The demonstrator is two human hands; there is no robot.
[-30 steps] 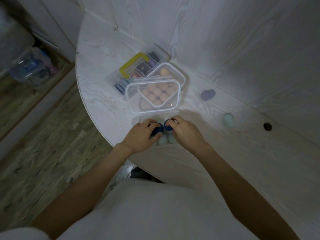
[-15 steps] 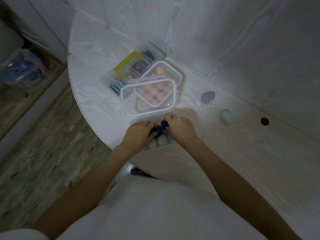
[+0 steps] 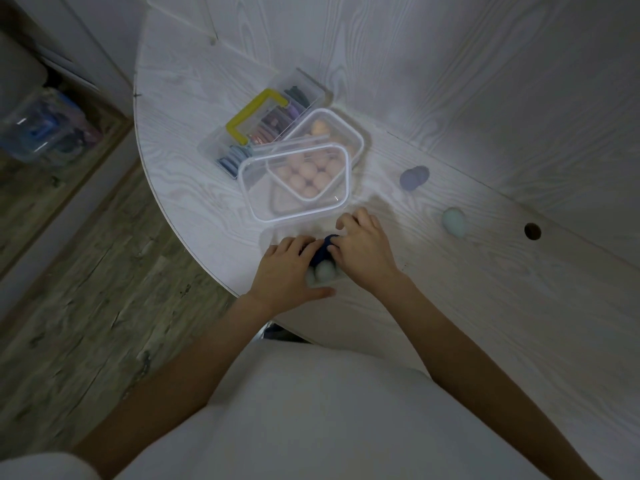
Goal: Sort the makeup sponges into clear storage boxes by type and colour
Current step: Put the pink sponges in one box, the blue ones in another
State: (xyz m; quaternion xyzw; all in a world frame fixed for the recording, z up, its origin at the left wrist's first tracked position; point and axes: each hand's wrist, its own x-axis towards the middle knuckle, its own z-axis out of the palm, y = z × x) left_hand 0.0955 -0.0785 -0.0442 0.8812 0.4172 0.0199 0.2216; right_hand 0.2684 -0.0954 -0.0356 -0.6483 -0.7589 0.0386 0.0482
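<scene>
Table [image 3: 433, 289] first: its pale wood-grain top carries everything, with a curved left edge and a wall along the far side. Near the far-left part of that curve sits a compartmented box with a yellow handle [image 3: 258, 114], holding flat pads in purple, dark and blue rows; that sorting looks done. Touching it toward the middle is a clear box of peach sponges [image 3: 322, 157], nearly full, and a clear lid or second box [image 3: 256, 188] lies tilted over it; which it is I cannot tell.

At the near curved edge both hands work a small cluster. The left hand [image 3: 289, 268] lies over pale mint sponges [image 3: 323, 271], fingers curled on them, thumb stretched flat on the table. The right hand [image 3: 363, 247] pinches a dark blue sponge [image 3: 325, 245] with curled fingers. A container beneath the cluster is hinted at but too dim to confirm.

Left to do, by my judgement: a purple-blue pair of pads [image 3: 414, 177] loose toward the far wall, and one mint egg sponge [image 3: 453, 220] alone, well apart from the hands, near a round hole [image 3: 532, 231]. Roughly most of the sorting appears finished.
</scene>
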